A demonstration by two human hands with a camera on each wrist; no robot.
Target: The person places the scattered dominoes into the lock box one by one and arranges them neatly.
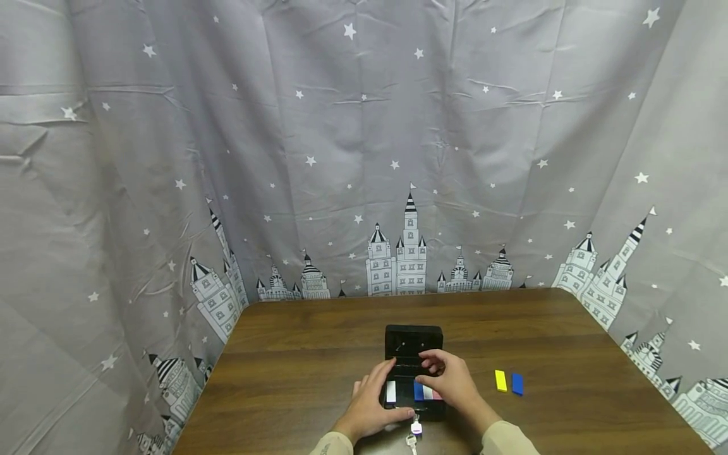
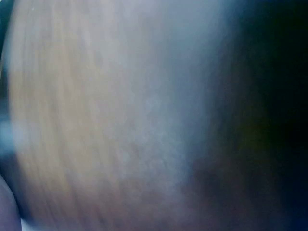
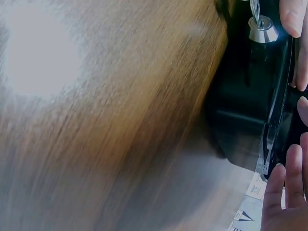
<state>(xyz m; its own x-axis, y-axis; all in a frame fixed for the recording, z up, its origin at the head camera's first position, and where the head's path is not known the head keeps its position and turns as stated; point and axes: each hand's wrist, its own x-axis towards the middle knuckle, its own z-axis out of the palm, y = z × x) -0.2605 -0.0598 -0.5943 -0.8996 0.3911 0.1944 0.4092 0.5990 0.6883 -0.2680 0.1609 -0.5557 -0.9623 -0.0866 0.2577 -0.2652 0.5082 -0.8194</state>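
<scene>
A black cash box [image 1: 431,414] stands with its lid [image 1: 414,341] raised. Inside lie a white block [image 1: 390,392], a blue block [image 1: 418,391] and, beside it, white and pink pieces partly covered by my right hand. My left hand [image 1: 370,399] holds the box along its left side, thumb at the front rim and fingertips near the hinge. Over the box's right half is my right hand [image 1: 455,381], fingers loosely bent and apart, thumb tip right by the blue block. In the right wrist view, a key sits in the front lock [image 3: 263,31]; a second key [image 1: 412,441] hangs below.
A yellow block [image 1: 500,380] and a loose blue block [image 1: 517,384] lie on the brown wooden table [image 1: 296,360], right of the box. A grey curtain [image 1: 318,126] with stars and castles surrounds the table's back and sides. The left wrist view is badly blurred.
</scene>
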